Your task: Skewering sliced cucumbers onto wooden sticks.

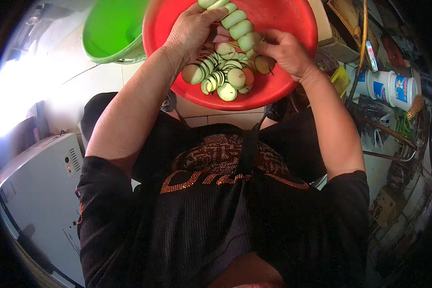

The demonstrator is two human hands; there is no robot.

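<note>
Over the red plastic basin [273,86], a string of thick pale-green vegetable pieces [234,18] runs from the top edge of the view down to the right. My left hand [192,30] grips its upper part with the thumb across the pieces. At its lower end, the thumb and fingers of my right hand [286,54] pinch the last pieces. Below, inside the basin, lie thin dark-edged vegetable slices [219,73], some fanned in rows. A few thin sticks show between the hands, partly hidden by the vegetables.
A green plastic tub [109,32] stands left of the basin on the tiled floor [108,77]. To the right are white plastic buckets [405,90], a yellow object [340,81] and a metal rack frame [390,131]. A white chest-like appliance [39,172] sits at the lower left.
</note>
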